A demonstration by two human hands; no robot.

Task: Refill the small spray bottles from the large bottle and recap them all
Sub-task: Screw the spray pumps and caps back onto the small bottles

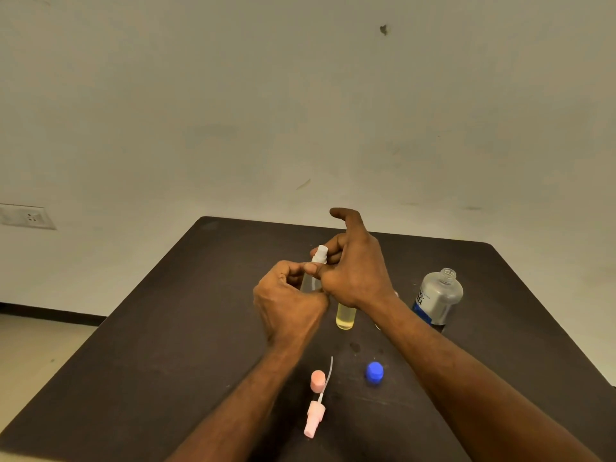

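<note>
Nearest you on the bench (140,345), the pink spray head (315,418) and pink cap (317,380) lie beside the blue cap (374,372), parked clear of your working space. Your left hand (286,301) wraps the clear spray bottle (311,281) to steady it while your right hand's (355,271) fingers (328,248) pinch its white spray head (321,255), likely screwing it on. Just behind stands the yellow bottle (345,316); the uncapped large bottle (438,296) sits right, near that edge, so mind your forearm
</note>
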